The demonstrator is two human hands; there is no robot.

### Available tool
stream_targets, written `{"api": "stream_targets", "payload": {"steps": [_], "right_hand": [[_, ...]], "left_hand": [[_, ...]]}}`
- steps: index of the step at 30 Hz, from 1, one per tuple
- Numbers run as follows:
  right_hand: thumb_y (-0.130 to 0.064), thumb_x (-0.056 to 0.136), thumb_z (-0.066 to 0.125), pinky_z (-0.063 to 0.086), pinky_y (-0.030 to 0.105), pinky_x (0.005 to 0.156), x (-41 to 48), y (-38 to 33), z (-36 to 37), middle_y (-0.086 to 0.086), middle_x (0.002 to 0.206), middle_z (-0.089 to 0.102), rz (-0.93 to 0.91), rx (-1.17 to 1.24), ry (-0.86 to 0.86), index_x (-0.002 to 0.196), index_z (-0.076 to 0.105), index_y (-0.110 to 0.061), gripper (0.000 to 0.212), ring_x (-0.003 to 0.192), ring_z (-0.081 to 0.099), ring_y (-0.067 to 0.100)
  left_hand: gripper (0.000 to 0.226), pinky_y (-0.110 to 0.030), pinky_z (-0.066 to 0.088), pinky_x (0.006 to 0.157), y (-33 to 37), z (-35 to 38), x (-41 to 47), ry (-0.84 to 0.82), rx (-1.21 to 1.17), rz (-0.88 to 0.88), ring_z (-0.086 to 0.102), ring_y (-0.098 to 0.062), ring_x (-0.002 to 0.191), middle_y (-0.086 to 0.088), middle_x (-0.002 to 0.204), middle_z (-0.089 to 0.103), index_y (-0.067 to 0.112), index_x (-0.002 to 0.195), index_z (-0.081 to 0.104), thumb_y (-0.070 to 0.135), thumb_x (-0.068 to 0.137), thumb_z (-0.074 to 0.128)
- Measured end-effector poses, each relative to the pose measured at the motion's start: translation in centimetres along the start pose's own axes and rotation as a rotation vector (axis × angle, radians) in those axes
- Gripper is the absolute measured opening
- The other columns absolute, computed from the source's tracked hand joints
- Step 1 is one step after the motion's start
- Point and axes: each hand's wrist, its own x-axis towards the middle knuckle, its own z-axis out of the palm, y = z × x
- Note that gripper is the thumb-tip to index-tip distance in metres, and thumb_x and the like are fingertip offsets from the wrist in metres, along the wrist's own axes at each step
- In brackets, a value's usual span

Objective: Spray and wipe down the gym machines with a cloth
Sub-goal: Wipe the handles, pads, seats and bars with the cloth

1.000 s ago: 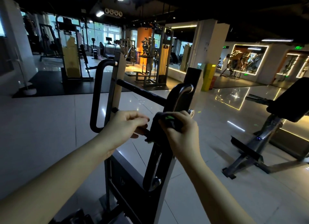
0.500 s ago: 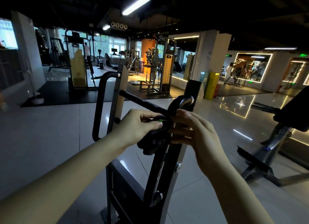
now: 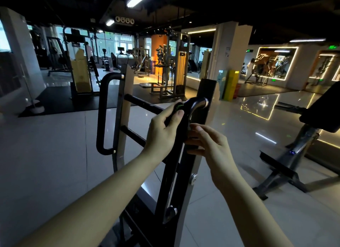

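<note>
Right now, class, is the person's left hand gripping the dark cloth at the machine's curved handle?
Yes, the left hand grips the dark cloth, thumb across it, right beside the curved handle.

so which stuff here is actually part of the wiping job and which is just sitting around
In the job: dark cloth, gripped by the left hand; right hand close by; black curved handle of the machine in front.
Just around: bench on the right; yellow box; cable machine far back.
</note>
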Motion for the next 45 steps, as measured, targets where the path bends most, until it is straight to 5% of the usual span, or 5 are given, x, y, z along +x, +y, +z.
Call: {"api": "stream_targets", "payload": {"steps": [16, 23, 27, 37, 45], "right_hand": [[-0.021, 0.107, 0.052, 0.057, 0.035, 0.091, -1.5, 3.5, 0.2, -0.001, 0.107, 0.078, -0.021, -0.053, -0.088, 0.122, 0.069, -0.024, 0.023, 0.101, 0.073, 0.016], [-0.019, 0.106, 0.054, 0.055, 0.025, 0.088, -2.2, 3.6, 0.7, -0.003, 0.113, 0.077, -0.043, -0.035, -0.083, 0.128, 0.065, -0.027, 0.026, 0.105, 0.073, 0.013], [-0.022, 0.106, 0.055, 0.052, 0.032, 0.094, -2.3, 3.6, 0.7, -0.001, 0.115, 0.077, -0.04, -0.029, -0.08, 0.127, 0.067, -0.028, 0.025, 0.105, 0.073, 0.015], [-0.016, 0.108, 0.047, 0.056, 0.023, 0.083, -2.8, 3.9, -0.4, 0.005, 0.121, 0.075, 0.02, 0.113, -0.168, 0.137, 0.062, -0.007, 0.034, 0.111, 0.071, 0.017], [-0.018, 0.107, 0.048, 0.056, 0.021, 0.085, -3.0, 4.0, -0.5, 0.003, 0.124, 0.074, -0.009, 0.101, -0.197, 0.139, 0.06, -0.008, 0.036, 0.115, 0.07, 0.014]], "left_hand": [[0.039, -0.038, 0.058, 0.095, -6.9, -2.8, -7.9, -0.086, 0.177, -0.019, 0.066, -0.022, 0.114, -0.006, 0.118, 0.067, 0.015, 0.144, 0.056, 0.015, 0.105, 0.054], [0.035, -0.021, 0.051, 0.101, -12.5, -4.6, -16.4, -0.17, 0.27, -0.294, 0.066, -0.007, 0.117, 0.009, 0.122, 0.07, 0.042, 0.131, 0.059, 0.023, 0.102, 0.059], [0.037, -0.019, 0.045, 0.109, -11.0, -5.3, -15.3, -0.154, 0.213, -0.419, 0.06, -0.002, 0.125, 0.013, 0.131, 0.067, 0.023, 0.138, 0.06, 0.017, 0.102, 0.061], [0.045, -0.031, 0.047, 0.112, -6.9, -0.1, -13.1, 0.026, 0.389, 0.151, 0.049, -0.016, 0.141, -0.011, 0.15, 0.051, 0.009, 0.147, 0.052, 0.018, 0.104, 0.054], [0.055, -0.033, 0.056, 0.1, -13.9, -2.1, -21.2, -0.006, 0.575, 0.114, 0.059, -0.024, 0.132, -0.011, 0.148, 0.055, 0.018, 0.147, 0.052, 0.013, 0.094, 0.069]]}}
